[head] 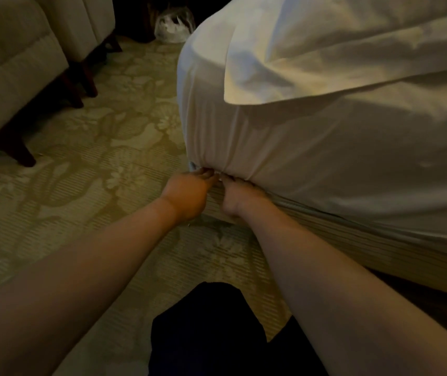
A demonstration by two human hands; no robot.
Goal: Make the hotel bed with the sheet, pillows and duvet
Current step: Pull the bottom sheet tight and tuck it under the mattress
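Floor is carpet (102, 164), pale green-beige w/ big floral pattern and fine ribbed stripes, dim light. Upper L: upholstered armchair (10, 63), light beige fabric, seam across the front, cut off by frame edge. Its dark wood legs (24, 156) splay out onto the carpet. Just beside it, further back, a 2nd chair (92, 20), same fabric, same dark legs. Top centre: clear plastic bag (174, 23) on the floor w/ white crumpled stuff inside, contents too blurry to ID. Bkgd behind the bag is dark, no detail.
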